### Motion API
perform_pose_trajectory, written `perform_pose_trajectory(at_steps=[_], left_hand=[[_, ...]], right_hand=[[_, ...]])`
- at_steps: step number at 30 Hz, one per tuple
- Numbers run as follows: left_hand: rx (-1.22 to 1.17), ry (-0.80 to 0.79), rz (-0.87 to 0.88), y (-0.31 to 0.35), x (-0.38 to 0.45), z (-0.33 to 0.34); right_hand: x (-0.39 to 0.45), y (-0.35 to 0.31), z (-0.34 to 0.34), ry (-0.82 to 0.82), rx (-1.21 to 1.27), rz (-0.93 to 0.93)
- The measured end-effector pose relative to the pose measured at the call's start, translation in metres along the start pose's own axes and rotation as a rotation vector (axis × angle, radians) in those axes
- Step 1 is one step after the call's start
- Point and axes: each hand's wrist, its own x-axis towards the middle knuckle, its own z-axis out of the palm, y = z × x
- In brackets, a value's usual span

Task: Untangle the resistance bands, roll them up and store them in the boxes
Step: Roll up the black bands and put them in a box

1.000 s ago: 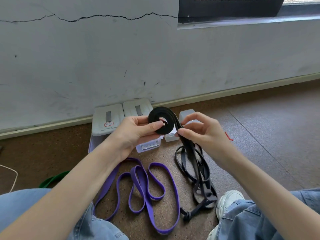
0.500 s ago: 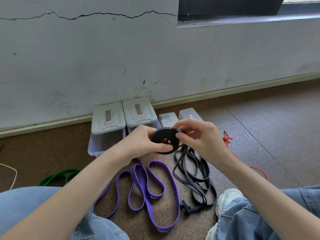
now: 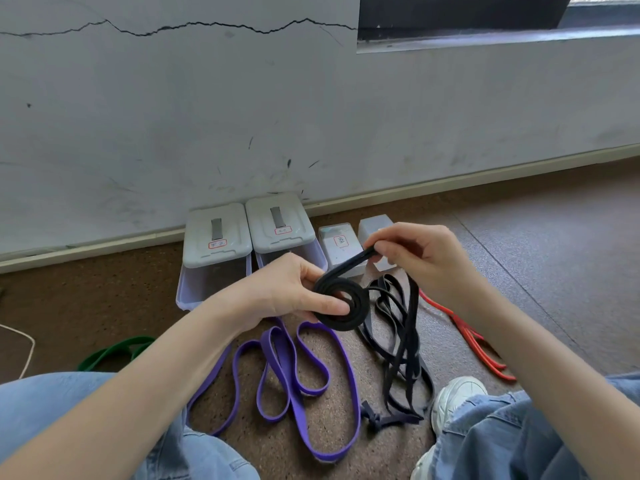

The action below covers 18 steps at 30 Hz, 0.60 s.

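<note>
My left hand [image 3: 287, 292] pinches a flat coil of the black resistance band [image 3: 349, 317], thumb across its top. My right hand [image 3: 419, 258] grips the same band's strand a little up and to the right, pulled taut from the coil. The band's loose length trails down in loops to the floor [image 3: 401, 362] between my knees. A purple band [image 3: 291, 375] lies in open loops on the floor below my left hand. Four white boxes stand by the wall: two large lidded ones [image 3: 216, 237] [image 3: 280, 220] and two small ones [image 3: 337, 244] [image 3: 374, 223].
A red band [image 3: 474, 344] lies on the floor to the right, partly behind my right forearm. A green band [image 3: 110, 351] shows at the left beside my knee. A white cord [image 3: 29, 344] curls at the far left. My white shoe [image 3: 457, 396] sits by the black loops.
Both hands have lowered with the black coil, which has tipped from upright to nearly flat. My right hand has shifted up and right, drawing a strand taut from the coil.
</note>
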Motion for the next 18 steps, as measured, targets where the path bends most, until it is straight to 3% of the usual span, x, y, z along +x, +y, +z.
perform_pose_trajectory(at_steps=[3, 9, 13, 16, 18], left_hand=[[-0.079, 0.016, -0.007, 0.001, -0.001, -0.002], [-0.37, 0.205, 0.068, 0.004, -0.002, -0.009], [-0.434, 0.302, 0.085, 0.0, 0.001, -0.002], [-0.43, 0.293, 0.065, -0.003, 0.004, 0.002], [-0.306, 0.211, 0.035, -0.002, 0.003, 0.0]], right_hand=[[-0.001, 0.002, -0.001, -0.007, 0.026, 0.014], [-0.006, -0.007, 0.014, -0.102, 0.261, 0.09], [-0.011, -0.01, 0.024, -0.067, 0.391, 0.168], [-0.01, -0.008, 0.024, -0.009, 0.287, 0.164], [-0.008, -0.008, 0.02, -0.023, 0.16, 0.127]])
